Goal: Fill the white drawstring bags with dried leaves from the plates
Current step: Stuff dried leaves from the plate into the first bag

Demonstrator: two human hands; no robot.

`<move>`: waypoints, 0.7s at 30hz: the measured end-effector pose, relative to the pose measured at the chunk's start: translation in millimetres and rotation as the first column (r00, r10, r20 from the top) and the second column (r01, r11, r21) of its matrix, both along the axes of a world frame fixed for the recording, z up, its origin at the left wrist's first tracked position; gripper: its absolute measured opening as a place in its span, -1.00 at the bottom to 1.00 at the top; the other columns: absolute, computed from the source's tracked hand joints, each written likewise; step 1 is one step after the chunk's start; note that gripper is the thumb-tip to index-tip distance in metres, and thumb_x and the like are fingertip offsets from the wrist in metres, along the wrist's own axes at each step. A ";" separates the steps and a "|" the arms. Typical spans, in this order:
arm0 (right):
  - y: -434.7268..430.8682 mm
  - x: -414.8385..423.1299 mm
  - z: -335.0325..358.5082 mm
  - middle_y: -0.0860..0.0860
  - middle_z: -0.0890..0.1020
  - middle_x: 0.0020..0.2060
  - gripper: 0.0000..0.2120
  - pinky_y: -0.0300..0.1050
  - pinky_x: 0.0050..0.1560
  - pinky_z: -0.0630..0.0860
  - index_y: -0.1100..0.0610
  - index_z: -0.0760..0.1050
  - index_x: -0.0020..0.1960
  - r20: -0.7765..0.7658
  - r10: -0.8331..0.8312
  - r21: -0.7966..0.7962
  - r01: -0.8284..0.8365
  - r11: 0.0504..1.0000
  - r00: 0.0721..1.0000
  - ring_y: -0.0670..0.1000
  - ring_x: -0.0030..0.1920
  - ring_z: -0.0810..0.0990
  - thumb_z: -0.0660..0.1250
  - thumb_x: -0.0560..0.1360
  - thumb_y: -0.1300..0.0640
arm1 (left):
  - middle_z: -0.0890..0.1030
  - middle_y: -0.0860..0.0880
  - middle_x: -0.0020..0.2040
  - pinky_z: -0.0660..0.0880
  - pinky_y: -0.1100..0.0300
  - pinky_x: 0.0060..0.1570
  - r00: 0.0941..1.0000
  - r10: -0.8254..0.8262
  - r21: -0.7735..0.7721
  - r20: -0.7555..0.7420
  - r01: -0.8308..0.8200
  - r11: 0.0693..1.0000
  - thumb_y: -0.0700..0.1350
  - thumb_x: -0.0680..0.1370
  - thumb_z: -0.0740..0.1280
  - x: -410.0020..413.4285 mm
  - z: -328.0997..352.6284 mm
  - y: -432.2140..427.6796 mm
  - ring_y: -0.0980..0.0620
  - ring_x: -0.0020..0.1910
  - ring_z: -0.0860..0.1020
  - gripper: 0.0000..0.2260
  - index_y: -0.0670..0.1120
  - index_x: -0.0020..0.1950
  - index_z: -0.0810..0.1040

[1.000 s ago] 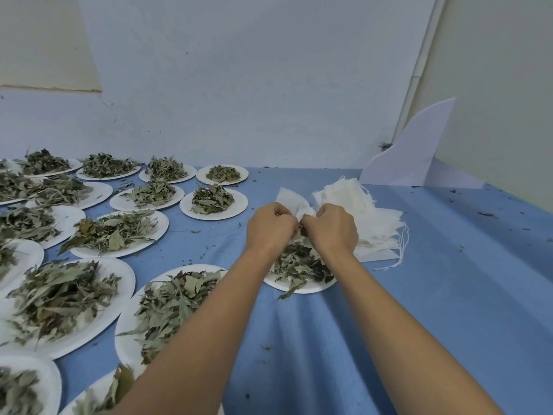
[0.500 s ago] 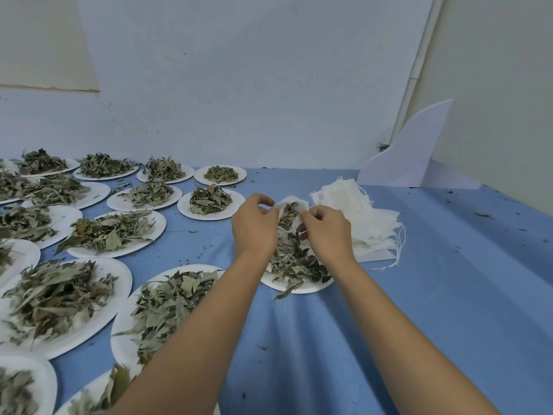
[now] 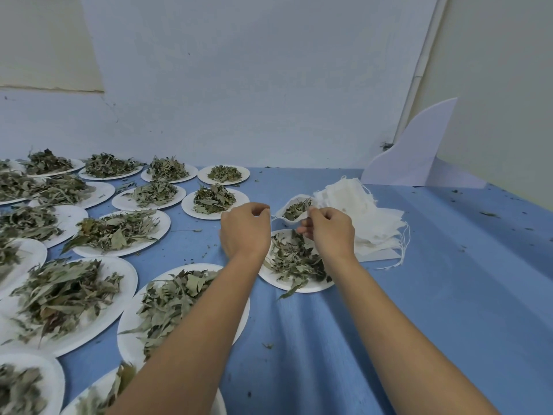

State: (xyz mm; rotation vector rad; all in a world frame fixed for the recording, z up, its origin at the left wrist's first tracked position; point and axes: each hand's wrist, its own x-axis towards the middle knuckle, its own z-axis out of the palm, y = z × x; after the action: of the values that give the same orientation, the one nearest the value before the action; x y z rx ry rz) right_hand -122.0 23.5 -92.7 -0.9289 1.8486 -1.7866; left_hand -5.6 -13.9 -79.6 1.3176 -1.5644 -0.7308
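Sideways, leaf-filled white bag [image 3: 294, 208], mouth toward viewer, between both hands.

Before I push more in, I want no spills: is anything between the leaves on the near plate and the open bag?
Nothing visible: the open bag, held by the right hand, hangs just above the plate's leaves.

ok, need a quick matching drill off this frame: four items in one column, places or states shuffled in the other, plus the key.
1. open bag
2. bag pile
3. plate under the hands
4. white board

a. upright at the table's far right
b. stacked flat, strings trailing right
c. held up, leaves inside
d. leaves heaped on it, one over the near rim

Pairs: 1-c, 2-b, 3-d, 4-a
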 end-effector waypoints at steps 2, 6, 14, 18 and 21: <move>0.9 -0.6 0.3 -0.08 0.58 -0.53 -0.69 0.15 0.03 0.57 0.13 0.49 -0.38 0.001 -0.003 -0.007 0.003 1.000 1.000 0.13 -0.23 0.67 0.26 0.54 0.16 | 0.61 -0.05 -0.14 0.38 0.21 -0.17 0.995 -0.050 -0.001 -0.082 0.050 0.999 -0.11 0.59 0.27 -1.7 3.6 2.3 0.04 -0.15 0.50 -0.84 -0.07 -0.05 0.65; 3.3 -0.1 0.9 -0.06 0.60 -0.49 -0.72 0.11 0.02 0.59 0.15 0.51 -0.34 0.008 0.032 -0.016 -0.032 0.999 0.999 0.04 -0.30 0.66 0.27 0.54 0.14 | 0.64 -0.12 -0.13 0.50 0.31 -0.41 0.981 -0.171 0.045 -0.090 0.175 0.984 -0.12 0.57 0.32 -8.1 6.2 5.5 0.08 -0.43 0.55 -0.82 -0.20 0.01 0.64; 12.4 -9.4 7.2 -0.06 0.66 -0.28 -0.81 -0.11 -0.14 0.51 0.07 0.59 -0.17 -0.091 0.238 0.035 -0.236 0.971 0.967 -0.06 -0.22 0.64 0.31 0.50 -0.03 | 0.63 -0.08 -0.29 0.56 0.13 -0.13 0.998 -0.050 -0.094 -0.049 0.045 0.995 -0.18 0.55 0.33 -2.1 12.6 -4.2 0.01 -0.30 0.59 -0.86 -0.20 -0.07 0.67; 14.7 -17.3 2.1 -0.16 0.57 0.18 -0.74 -0.34 0.10 0.33 -0.09 0.55 0.15 -0.499 0.493 0.325 -0.373 0.869 0.713 -0.22 0.14 0.47 0.34 0.47 -0.05 | 0.59 -0.04 -0.34 0.50 0.30 -0.26 0.983 -0.021 -0.132 -0.183 -0.003 0.991 -0.17 0.55 0.34 0.6 18.7 -10.7 0.19 -0.45 0.52 -0.89 -0.16 -0.08 0.65; 9.6 -4.5 -6.2 -0.09 0.24 0.49 -0.52 -0.17 0.43 0.11 -0.15 0.35 0.40 -0.584 0.636 0.512 -0.380 0.771 0.503 -0.12 0.45 0.16 0.26 0.51 -0.19 | 0.58 -0.02 -0.35 0.42 0.45 -0.32 0.980 -0.019 -0.159 -0.200 -0.014 0.987 -0.18 0.54 0.34 2.5 20.8 -14.4 0.21 -0.44 0.51 -0.89 -0.17 -0.07 0.65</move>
State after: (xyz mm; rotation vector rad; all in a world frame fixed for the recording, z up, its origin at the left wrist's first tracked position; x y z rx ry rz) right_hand -126.5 33.1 -98.8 -2.0193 1.8613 -0.7045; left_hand -3.1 -28.3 -58.8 1.0893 -1.4307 -0.7017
